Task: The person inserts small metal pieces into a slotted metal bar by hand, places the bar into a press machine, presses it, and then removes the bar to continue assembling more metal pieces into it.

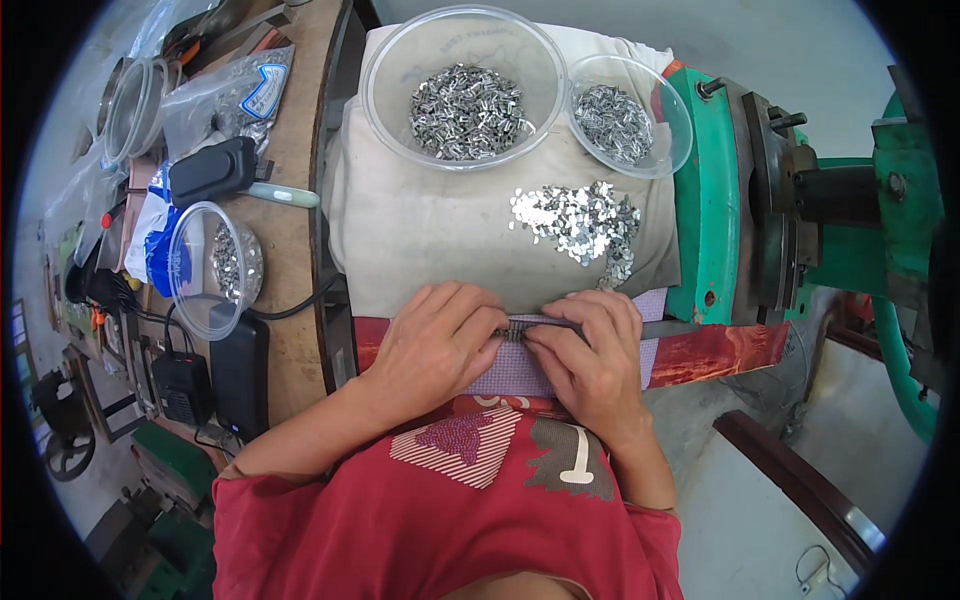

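Close in front of my body, my left hand (437, 335) and my right hand (592, 352) face each other over a cloth-covered work surface. Their fingertips pinch the two ends of a short row of small dark metal pieces (515, 331); the exact kind is too small to tell. A thin dark bar runs beside the row, partly hidden by my fingers. Just beyond my right hand, a loose pile of flat shiny metal discs (585, 225) is spread on the beige cloth (430, 240).
A large clear tub (375, 100) and a smaller clear bowl (683, 140), both with small metal parts, stand at the back. Green machinery (710, 230) borders the right. On the wooden bench (295, 350) at left are a plastic cup (190, 265), bags, cables and a black power bank (241, 375).
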Available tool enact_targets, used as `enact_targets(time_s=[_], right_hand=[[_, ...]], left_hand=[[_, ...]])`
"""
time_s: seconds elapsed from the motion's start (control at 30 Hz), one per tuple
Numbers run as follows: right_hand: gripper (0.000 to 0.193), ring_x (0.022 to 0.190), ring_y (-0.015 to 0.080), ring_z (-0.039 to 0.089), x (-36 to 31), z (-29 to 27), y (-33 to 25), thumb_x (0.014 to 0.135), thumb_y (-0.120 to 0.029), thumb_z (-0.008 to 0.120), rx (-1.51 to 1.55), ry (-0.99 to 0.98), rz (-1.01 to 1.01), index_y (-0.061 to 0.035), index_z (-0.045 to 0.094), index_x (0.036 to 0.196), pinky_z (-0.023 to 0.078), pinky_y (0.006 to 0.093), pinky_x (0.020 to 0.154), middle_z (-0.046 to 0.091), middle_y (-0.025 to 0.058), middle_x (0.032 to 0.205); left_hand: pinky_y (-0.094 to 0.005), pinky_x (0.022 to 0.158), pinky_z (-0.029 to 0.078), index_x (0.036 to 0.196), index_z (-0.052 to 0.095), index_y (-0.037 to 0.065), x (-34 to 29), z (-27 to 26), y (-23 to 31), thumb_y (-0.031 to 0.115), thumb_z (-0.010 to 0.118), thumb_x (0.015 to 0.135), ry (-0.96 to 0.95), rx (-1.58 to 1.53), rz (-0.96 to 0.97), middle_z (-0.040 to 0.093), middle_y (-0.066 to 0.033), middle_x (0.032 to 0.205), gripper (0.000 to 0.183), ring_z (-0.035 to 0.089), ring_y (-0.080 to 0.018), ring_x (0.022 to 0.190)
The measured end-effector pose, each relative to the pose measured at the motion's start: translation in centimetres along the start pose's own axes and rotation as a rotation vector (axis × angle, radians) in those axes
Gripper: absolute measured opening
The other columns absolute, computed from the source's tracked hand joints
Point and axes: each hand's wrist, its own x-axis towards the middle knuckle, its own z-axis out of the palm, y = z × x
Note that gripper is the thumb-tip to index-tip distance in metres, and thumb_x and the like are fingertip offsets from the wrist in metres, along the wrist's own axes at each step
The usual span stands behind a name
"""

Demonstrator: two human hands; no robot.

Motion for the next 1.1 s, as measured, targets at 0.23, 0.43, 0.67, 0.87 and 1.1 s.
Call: enact_targets(time_s=[0.23, 0.43, 0.67, 0.87, 1.1], right_hand=[[0.020, 0.108, 0.0287, 0.058, 1.0, 0.5, -0.4, 0.072, -0.011, 0.080, 0.002, -0.020, -0.045, -0.0102, 0.073, 0.090, 0.042, 0.0486, 0.099, 0.065, 0.0053, 0.107], [0.022, 0.108, 0.0284, 0.059, 1.0, 0.5, -0.6, 0.069, -0.011, 0.081, -0.034, -0.025, -0.086, -0.0121, 0.074, 0.090, 0.042, 0.0493, 0.099, 0.065, 0.0040, 0.107], [0.026, 0.109, 0.0268, 0.059, 1.3, 0.8, -0.8, 0.068, -0.011, 0.081, -0.041, -0.067, -0.113, -0.0146, 0.076, 0.093, 0.042, 0.0504, 0.101, 0.066, 0.0027, 0.108], [0.023, 0.106, 0.0267, 0.060, 0.8, 0.1, -0.6, 0.070, -0.012, 0.083, -0.052, 0.003, -0.082, -0.0147, 0.077, 0.092, 0.042, 0.0485, 0.100, 0.067, 0.0023, 0.104], [0.025, 0.100, 0.0288, 0.061, -0.7, -1.2, 0.7, 0.070, -0.009, 0.083, -0.090, 0.084, -0.006, -0.0113, 0.077, 0.094, 0.045, 0.0459, 0.093, 0.068, 0.0047, 0.101]], left_hand=[[-0.0406, 0.085, 0.047, 0.101, 0.063, 0.005, -0.8, -0.8, -0.4, 0.011, 0.077, 0.076, -0.028, -0.013, -0.066, 0.060, -0.0101, 0.108, 0.029, 0.060, -0.0302, 0.098], [-0.0416, 0.082, 0.048, 0.097, 0.066, 0.004, -1.2, -1.2, -0.5, 0.008, 0.081, 0.071, 0.005, -0.012, -0.072, 0.063, -0.0111, 0.105, 0.031, 0.061, -0.0315, 0.095], [-0.0408, 0.081, 0.050, 0.096, 0.067, 0.004, -1.8, -1.6, -0.8, 0.007, 0.082, 0.070, 0.032, 0.010, -0.102, 0.064, -0.0113, 0.105, 0.031, 0.062, -0.0313, 0.095], [-0.0405, 0.081, 0.048, 0.097, 0.065, 0.005, -2.1, -1.6, -1.0, 0.009, 0.078, 0.074, 0.033, 0.003, -0.079, 0.061, -0.0098, 0.107, 0.027, 0.061, -0.0296, 0.097], [-0.0398, 0.080, 0.051, 0.093, 0.067, 0.004, -1.8, -1.6, -0.9, 0.005, 0.080, 0.070, 0.051, -0.002, -0.095, 0.064, -0.0111, 0.104, 0.026, 0.062, -0.0306, 0.094]])
